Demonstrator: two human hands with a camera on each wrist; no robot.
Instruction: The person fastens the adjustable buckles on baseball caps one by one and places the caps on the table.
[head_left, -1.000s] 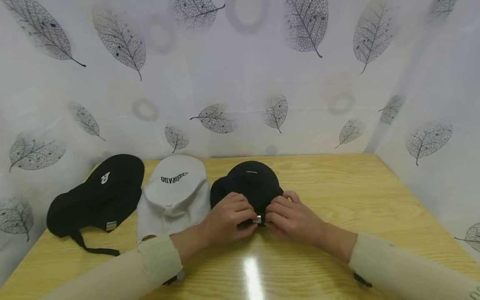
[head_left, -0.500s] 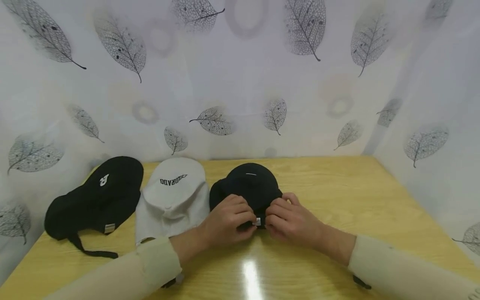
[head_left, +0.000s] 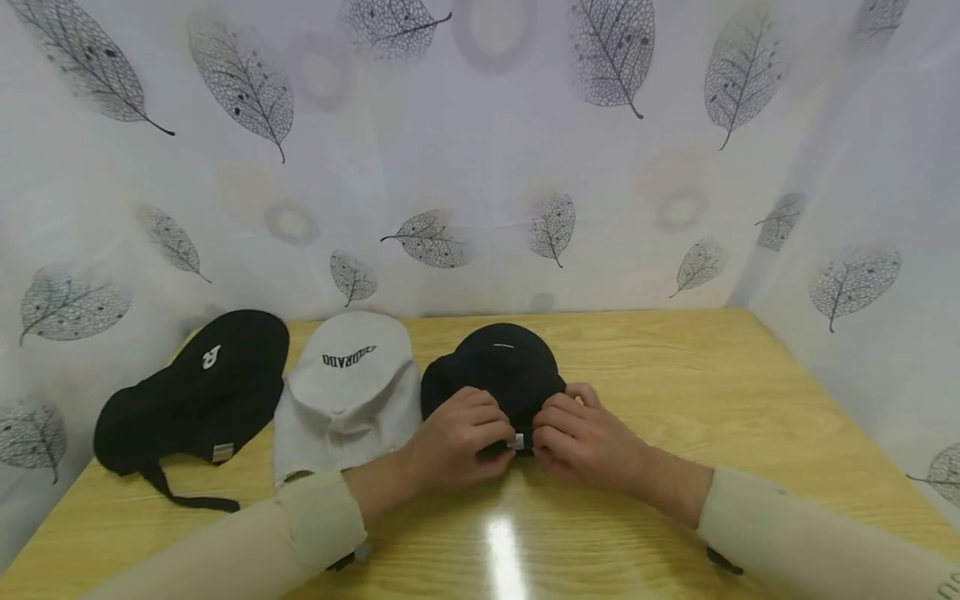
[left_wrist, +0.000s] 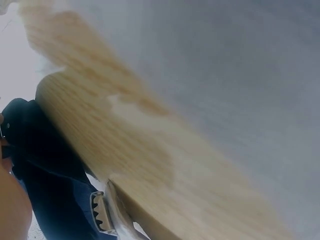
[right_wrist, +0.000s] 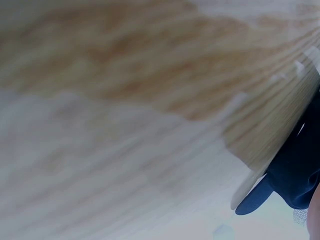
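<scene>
In the head view, a black cap (head_left: 504,362) with a thin white line on its crown lies on the table. My left hand (head_left: 457,435) and right hand (head_left: 588,437) pinch its near edge from either side, their bent fingers a short gap apart. A small whitish tag or buckle (head_left: 519,442) shows between them; the fingertips hide the rest of that edge. Dark cloth (left_wrist: 52,185) beside part of my left hand (left_wrist: 12,207) appears in the left wrist view. The right wrist view has dark cap fabric (right_wrist: 300,165) by a sliver of my right hand (right_wrist: 314,217).
Left of the held cap lies a light grey cap (head_left: 348,358) lettered COLORADO, close to my left forearm. Farther left is another black cap (head_left: 217,383) with a white emblem and a loose strap (head_left: 187,500). A leaf-patterned curtain (head_left: 480,167) borders the wooden table (head_left: 675,358).
</scene>
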